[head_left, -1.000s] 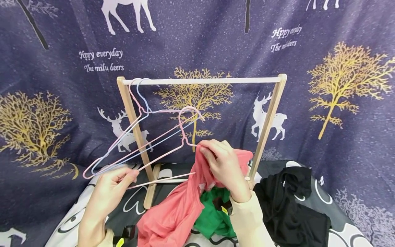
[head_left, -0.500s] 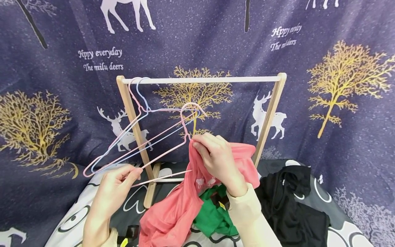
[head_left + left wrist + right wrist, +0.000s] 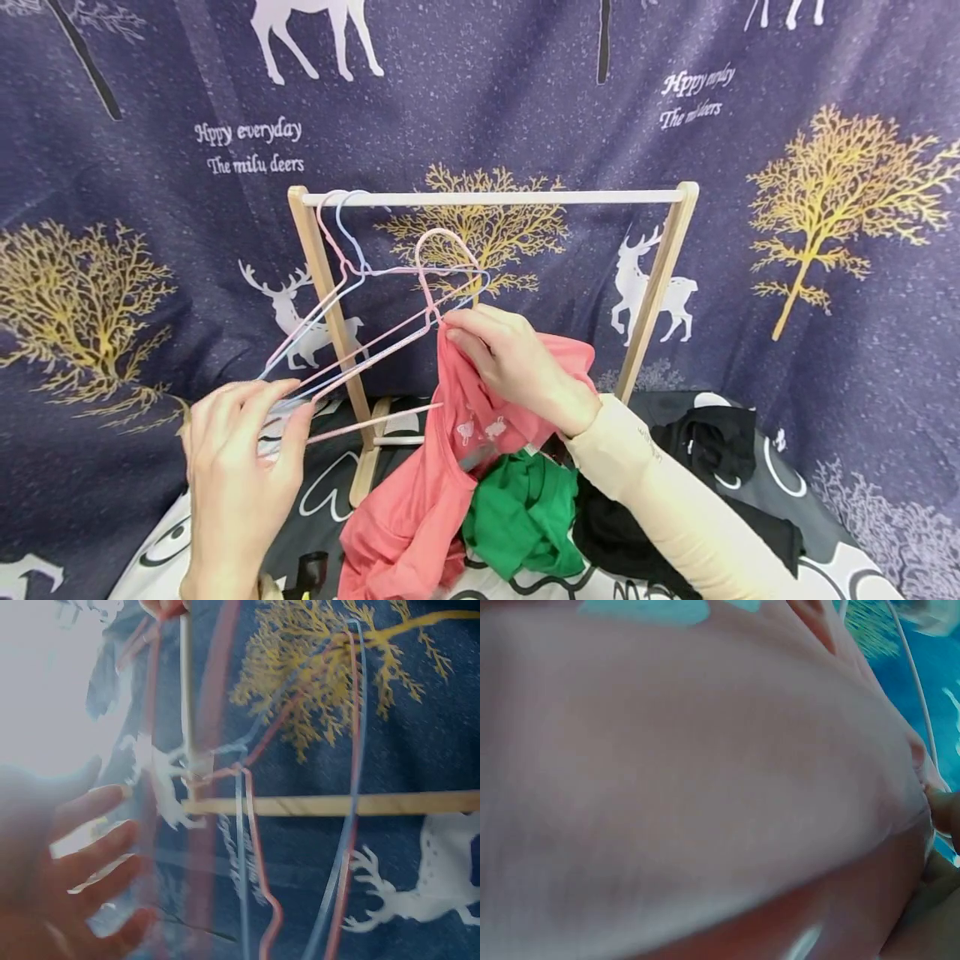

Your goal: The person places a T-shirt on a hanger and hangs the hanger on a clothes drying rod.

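My right hand (image 3: 517,358) pinches the neckline of a coral-pink top (image 3: 408,508) close to the neck of a pink clothes hanger (image 3: 422,279). One side of that hanger goes into the top; its left side sticks out bare. Fingers loosely spread, my left hand (image 3: 236,454) is by the bare left end, and in the left wrist view its fingers (image 3: 112,840) hold nothing. Whether they touch the hanger is unclear. Pink cloth (image 3: 667,765) fills most of the right wrist view, with fingertips (image 3: 946,814) at the right edge.
Behind the hands stands a small clothes rack with a white rail (image 3: 525,197) and wooden posts (image 3: 656,287). A blue hanger (image 3: 343,229) and another pink hanger (image 3: 322,221) hang at its left end. Green (image 3: 525,517) and black (image 3: 622,533) garments lie on the patterned bedding.
My left hand has released the hanger's left end and spread its fingers. My right hand has shifted left and slightly up, carrying the top and hanger.
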Motion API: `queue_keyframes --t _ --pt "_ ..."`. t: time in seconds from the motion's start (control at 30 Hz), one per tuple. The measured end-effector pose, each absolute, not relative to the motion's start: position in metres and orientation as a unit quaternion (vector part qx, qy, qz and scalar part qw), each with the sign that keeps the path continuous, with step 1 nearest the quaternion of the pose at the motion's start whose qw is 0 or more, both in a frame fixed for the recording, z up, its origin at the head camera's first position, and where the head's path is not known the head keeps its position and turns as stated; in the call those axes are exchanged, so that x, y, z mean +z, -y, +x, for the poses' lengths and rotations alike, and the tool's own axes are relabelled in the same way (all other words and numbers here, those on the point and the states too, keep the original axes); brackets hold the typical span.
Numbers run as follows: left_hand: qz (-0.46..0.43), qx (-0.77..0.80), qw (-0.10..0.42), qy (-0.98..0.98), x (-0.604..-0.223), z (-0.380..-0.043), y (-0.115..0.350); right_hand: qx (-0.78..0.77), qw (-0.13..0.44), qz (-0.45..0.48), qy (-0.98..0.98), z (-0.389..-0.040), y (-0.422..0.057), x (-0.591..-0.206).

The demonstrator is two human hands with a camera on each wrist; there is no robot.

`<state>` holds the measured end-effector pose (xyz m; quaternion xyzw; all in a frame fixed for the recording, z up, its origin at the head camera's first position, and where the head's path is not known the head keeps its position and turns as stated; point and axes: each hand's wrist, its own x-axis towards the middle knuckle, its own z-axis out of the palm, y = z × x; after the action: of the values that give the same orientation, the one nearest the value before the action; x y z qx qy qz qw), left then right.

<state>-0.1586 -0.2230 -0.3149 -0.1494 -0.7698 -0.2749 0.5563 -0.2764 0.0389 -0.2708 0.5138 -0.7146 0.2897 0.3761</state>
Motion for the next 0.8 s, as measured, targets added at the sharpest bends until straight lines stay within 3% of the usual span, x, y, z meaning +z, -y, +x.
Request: queue_keyframes --t 0.07,0.13,0.33,0.43,0.7,0.8 --pt "-0.195 -0.278 0.573 0.746 -0.314 -0.158 0.214 0.287 0.370 0.519 0.715 -0.279 -0.037 -0.269" --pt "-0.246 -0.277 0.544 0.753 -0.316 -0.158 0.204 0.285 0.360 0.526 0.716 -0.281 -0.034 -0.268" --pt "-0.291 -0.202 0.254 0.900 -0.340 -0.171 0.171 0.259 0.330 0.545 0.726 -0.285 -0.025 -0.268" --pt "-0.288 -0.177 0.177 0.924 -0.353 -0.182 0.157 0.254 0.323 0.546 0.730 -0.286 -0.023 -0.268" --pt "-0.270 -0.145 0.179 0.935 -0.362 -0.186 0.149 0.247 0.320 0.544 0.736 -0.291 -0.020 -0.269" --pt "-0.266 -0.148 0.158 0.940 -0.358 -0.184 0.151 0.234 0.312 0.542 0.744 -0.291 -0.021 -0.270"
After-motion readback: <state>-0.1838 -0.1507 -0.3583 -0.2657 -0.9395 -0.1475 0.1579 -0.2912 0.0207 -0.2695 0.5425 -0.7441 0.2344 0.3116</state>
